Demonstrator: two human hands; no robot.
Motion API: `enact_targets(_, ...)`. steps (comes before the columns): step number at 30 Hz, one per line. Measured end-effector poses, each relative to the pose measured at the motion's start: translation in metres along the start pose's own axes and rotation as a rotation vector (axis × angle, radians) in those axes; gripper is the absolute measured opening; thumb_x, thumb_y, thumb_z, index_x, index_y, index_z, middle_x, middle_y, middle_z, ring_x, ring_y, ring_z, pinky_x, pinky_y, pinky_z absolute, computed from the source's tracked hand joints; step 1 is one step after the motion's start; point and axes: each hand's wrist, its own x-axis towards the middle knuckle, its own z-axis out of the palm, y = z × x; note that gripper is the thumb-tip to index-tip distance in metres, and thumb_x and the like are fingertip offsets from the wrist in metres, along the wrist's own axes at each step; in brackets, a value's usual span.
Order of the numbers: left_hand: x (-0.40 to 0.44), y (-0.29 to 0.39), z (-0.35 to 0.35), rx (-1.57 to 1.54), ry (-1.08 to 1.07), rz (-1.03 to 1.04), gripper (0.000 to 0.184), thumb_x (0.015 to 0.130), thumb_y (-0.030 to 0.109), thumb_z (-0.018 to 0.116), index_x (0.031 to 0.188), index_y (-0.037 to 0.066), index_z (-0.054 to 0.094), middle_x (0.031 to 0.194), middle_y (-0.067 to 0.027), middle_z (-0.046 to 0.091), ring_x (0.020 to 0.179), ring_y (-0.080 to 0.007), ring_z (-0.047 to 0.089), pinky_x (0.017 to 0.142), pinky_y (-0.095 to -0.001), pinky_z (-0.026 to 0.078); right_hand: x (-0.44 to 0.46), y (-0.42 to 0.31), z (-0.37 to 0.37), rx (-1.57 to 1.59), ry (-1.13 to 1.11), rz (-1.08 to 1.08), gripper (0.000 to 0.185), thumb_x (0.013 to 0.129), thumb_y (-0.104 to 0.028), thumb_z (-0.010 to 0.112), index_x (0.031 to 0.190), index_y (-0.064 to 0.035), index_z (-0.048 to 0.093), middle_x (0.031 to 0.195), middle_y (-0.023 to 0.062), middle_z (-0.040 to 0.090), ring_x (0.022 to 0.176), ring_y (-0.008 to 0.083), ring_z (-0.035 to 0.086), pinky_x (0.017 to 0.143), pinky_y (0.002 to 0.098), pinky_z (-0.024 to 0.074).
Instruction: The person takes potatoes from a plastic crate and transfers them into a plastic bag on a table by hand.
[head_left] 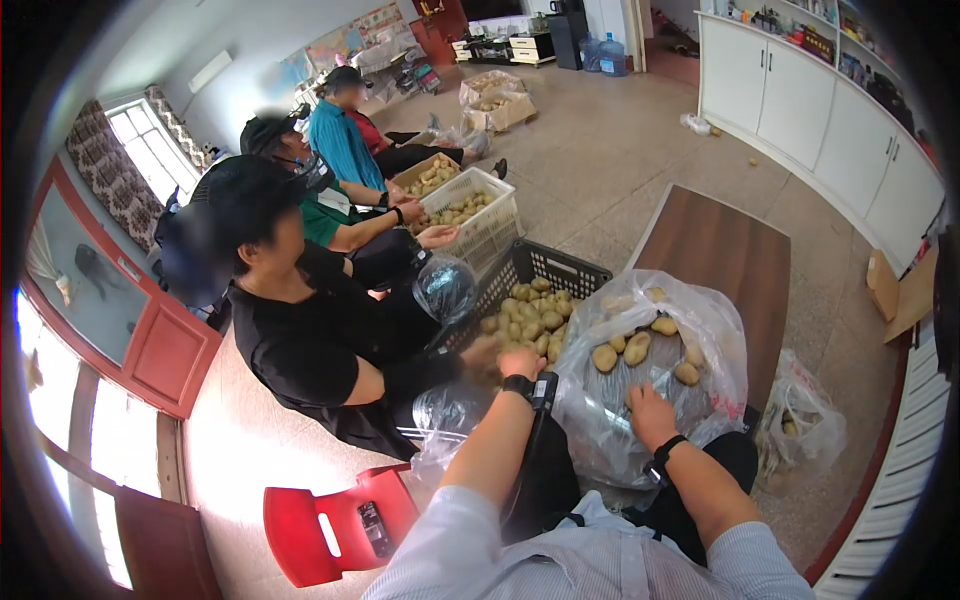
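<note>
My left hand (pixel 520 362) reaches over the near edge of the black crate (pixel 575 270), at the potatoes (pixel 530 318) heaped in it. Its fingers are hidden, so what it holds cannot be made out. My right hand (pixel 650 412) is inside the clear plastic bag (pixel 590 405), at its near side, with the fingers curled together. Anything between them is too small to tell. Several potatoes (pixel 637 348) lie in the bag beyond that hand. A co-worker's blurred hand (pixel 483 355) is just left of my left hand, over the same crate.
A brown table (pixel 715 250) stands behind the bag. Another bag (pixel 800 415) sits on the floor at right. Co-workers sit at left beside a white crate (pixel 490 225) of potatoes. A red chair (pixel 340 530) holding a phone is at lower left. White cabinets (pixel 800 100) line the back right.
</note>
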Motion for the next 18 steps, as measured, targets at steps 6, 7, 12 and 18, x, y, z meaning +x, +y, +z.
enact_targets(6,-0.001,0.025,-0.013,-1.655,0.038,-0.587,0.02,0.093,0.02,0.046,0.099,0.002,0.054,0.072,-0.0108,0.06,0.052,-0.0237,0.061,0.046,-0.0375,0.05,-0.013,0.002,0.001,0.15,0.045,0.026,0.031,0.076,-0.011,0.059,0.104,-0.008,0.048,0.1,0.0176,0.053,0.089,0.0382,0.06,0.074,0.0463,0.051)
enact_targets(7,0.012,0.009,0.018,-1.102,0.063,-0.233,0.019,0.093,0.019,0.047,0.098,0.003,0.054,0.071,-0.0109,0.059,0.055,-0.0246,0.061,0.047,-0.0376,0.05,-0.014,0.0,-0.005,0.167,0.016,0.047,0.031,0.077,-0.012,0.059,0.106,-0.008,0.048,0.1,0.0184,0.053,0.09,0.0388,0.059,0.075,0.0467,0.0504)
enact_targets(12,0.002,0.038,-0.014,-1.643,-0.318,-0.45,0.02,0.092,0.02,0.052,0.105,0.005,0.051,0.092,-0.0082,0.058,0.068,-0.0248,0.064,0.055,-0.0363,0.054,-0.013,0.004,0.012,0.207,0.031,0.116,0.024,0.086,-0.015,0.052,0.108,-0.0065,0.05,0.097,0.0206,0.055,0.09,0.0405,0.059,0.077,0.0486,0.0491)
enact_targets(18,-0.004,0.05,-0.031,-1.515,-0.526,-0.404,0.033,0.091,0.024,0.055,0.117,0.004,0.051,0.106,-0.0103,0.063,0.074,-0.0247,0.065,0.059,-0.0354,0.054,0.007,0.016,0.041,0.686,0.143,0.289,0.043,0.087,-0.027,0.057,0.121,-0.0022,0.047,0.095,0.0221,0.062,0.081,0.0367,0.062,0.076,0.0452,0.0489)
